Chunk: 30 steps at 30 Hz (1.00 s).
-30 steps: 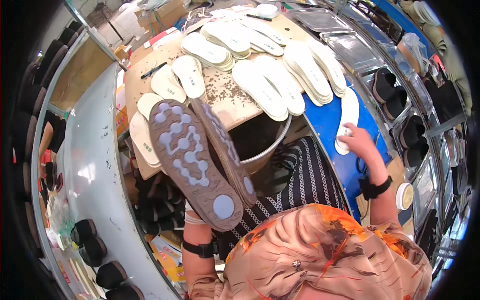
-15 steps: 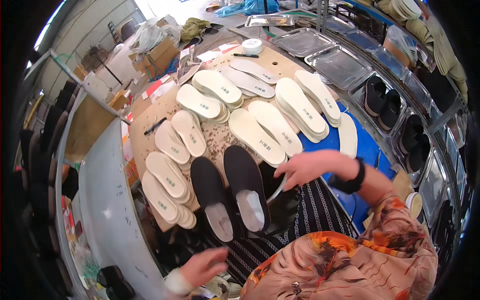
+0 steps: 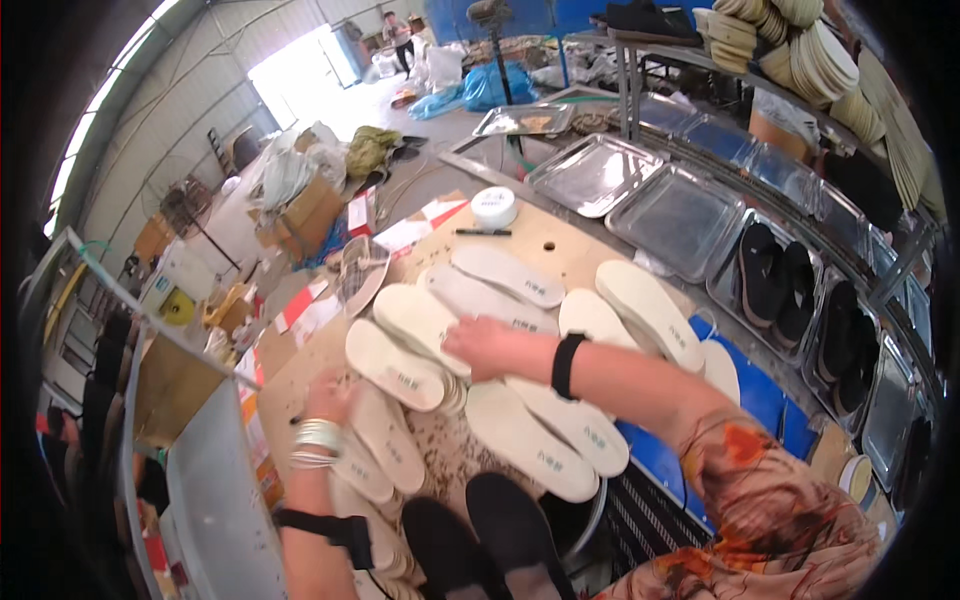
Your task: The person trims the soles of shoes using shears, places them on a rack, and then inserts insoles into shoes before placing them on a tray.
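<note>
My right hand (image 3: 492,348) reaches over the wooden board and lies at the heel end of a stack of cream insoles (image 3: 408,312). Its fingers are partly hidden, so I cannot tell whether it grips one. To the left, my blurred left hand (image 3: 330,398), with bracelets at the wrist, hovers near the toes of a smaller pair of insoles (image 3: 388,440). Another cream insole stack (image 3: 385,360) sits between the hands. Two black cloth shoes (image 3: 508,525) stand side by side at the near edge. Beyond them lies a flat pair of cream insoles (image 3: 535,450).
More insole stacks (image 3: 645,310) lie to the right, near a blue surface (image 3: 650,460). At the back are a round white tub (image 3: 494,208) and a black marker (image 3: 483,232). Metal trays (image 3: 675,220) line the right side, some holding black shoes (image 3: 762,275). Brown specks dot the board.
Both hands have moved forward over the insoles, the right from beside the shoes and the left from near my lap. The view has tilted up, putting the shoes lower in the picture.
</note>
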Tool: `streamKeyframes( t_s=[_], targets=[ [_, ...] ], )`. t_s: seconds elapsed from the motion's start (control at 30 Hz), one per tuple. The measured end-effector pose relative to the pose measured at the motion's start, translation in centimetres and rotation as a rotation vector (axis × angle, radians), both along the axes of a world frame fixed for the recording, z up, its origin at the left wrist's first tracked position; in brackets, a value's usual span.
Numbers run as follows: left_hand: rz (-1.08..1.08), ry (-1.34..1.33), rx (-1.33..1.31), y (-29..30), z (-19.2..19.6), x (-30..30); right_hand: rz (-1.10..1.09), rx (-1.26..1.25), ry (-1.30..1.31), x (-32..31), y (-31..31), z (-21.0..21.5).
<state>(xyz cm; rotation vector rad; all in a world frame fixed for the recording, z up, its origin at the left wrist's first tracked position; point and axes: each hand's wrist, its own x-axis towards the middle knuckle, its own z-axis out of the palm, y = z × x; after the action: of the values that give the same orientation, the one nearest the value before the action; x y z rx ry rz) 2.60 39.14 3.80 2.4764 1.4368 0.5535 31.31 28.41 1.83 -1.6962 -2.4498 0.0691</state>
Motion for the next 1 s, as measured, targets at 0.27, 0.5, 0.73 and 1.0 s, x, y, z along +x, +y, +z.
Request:
streamKeyframes(
  t_s=[0.27, 0.5, 0.73, 1.0],
  targets=[
    [-0.105, 0.611, -0.199, -3.0, -0.8, 11.8, 0.032, -0.139, 0.031, 2.1, 2.3, -2.0],
    [-0.148, 0.498, -0.089, -4.7, -2.7, 11.0, 0.038, -0.118, 0.074, 0.9, 2.3, -0.8],
    [-0.184, 0.372, -0.054, -3.7, -4.9, 9.8, -0.017, -0.077, -0.095, -1.3, 1.7, -0.7],
    [-0.012, 0.512, -0.142, -6.1, -2.3, 10.4, -0.508, -0.016, 0.242, -3.4, -0.7, 2.0]
  ],
)
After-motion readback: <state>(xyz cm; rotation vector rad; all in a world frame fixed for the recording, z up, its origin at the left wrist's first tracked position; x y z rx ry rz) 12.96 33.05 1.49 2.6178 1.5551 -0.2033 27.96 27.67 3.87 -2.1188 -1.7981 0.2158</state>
